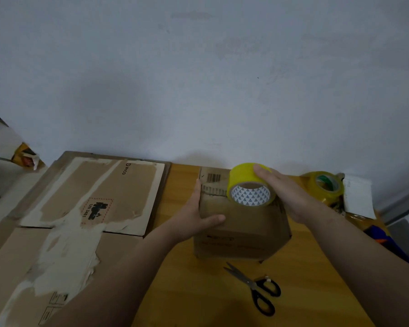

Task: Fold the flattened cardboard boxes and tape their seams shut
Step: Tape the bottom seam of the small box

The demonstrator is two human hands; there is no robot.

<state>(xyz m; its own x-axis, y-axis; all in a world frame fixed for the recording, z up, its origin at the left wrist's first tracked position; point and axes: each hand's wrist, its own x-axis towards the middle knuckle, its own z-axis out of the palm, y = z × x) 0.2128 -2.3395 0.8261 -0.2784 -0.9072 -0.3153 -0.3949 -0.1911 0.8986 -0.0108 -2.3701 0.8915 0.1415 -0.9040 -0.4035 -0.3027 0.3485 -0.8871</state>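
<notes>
Gripping a glossy yellow tape roll point(250, 182), the right hand point(284, 192) curls over its rim and holds it on edge atop the folded box point(242, 228), white patterned core toward the camera. Left hand point(200, 217) lies flat against the box's left wall, fingers straight, thumb across the top. Box: matte brown corrugated card, barcode label at the rear, standing mid-table. Black-handled scissors point(255, 287) just in front, blades apart. Torn flattened cardboard point(90, 197) to the left; second tape roll point(324, 185) to the right. Orange-brown wooden table point(187, 286); plain grey wall point(198, 79).
</notes>
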